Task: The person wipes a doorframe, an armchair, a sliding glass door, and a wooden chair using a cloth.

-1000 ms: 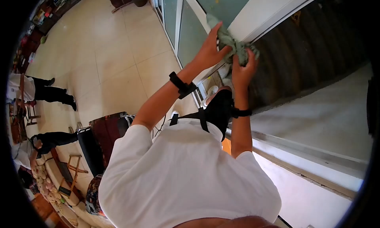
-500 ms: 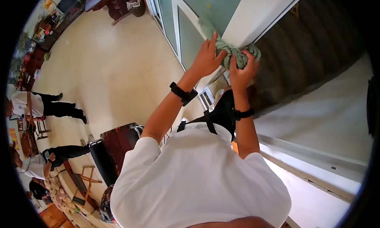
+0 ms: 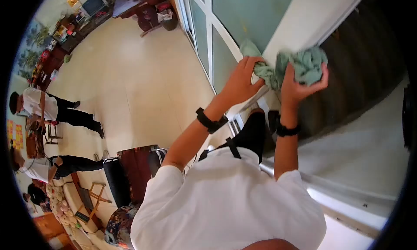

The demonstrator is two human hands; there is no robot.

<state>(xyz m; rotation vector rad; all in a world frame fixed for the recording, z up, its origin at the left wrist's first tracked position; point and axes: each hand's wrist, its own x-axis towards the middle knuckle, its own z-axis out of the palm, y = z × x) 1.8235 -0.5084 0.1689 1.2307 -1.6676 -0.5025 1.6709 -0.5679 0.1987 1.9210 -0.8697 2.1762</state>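
A crumpled green cloth [image 3: 309, 64] is bunched in my right hand [image 3: 296, 88], whose thumb and fingers curl around it. My left hand [image 3: 244, 79] grips more green cloth against the lower part of a white-framed door [image 3: 289, 22] with frosted glass. A narrow gap shows between the two bunches, and I cannot tell whether they are one piece. My right hand is just to the right of the door's white edge, over a dark ridged surface [image 3: 347, 72]. Black bands circle both wrists.
Two people in white shirts [image 3: 43, 104] are at the far left, one standing near a small stool [image 3: 53, 135]. A dark red and black chair [image 3: 130, 174] is left of my body. Cabinets and a television [image 3: 94, 4] line the far wall.
My right hand has moved right with its cloth, away from my left hand, and the bunches have spread apart. The whole view has also shifted slightly.
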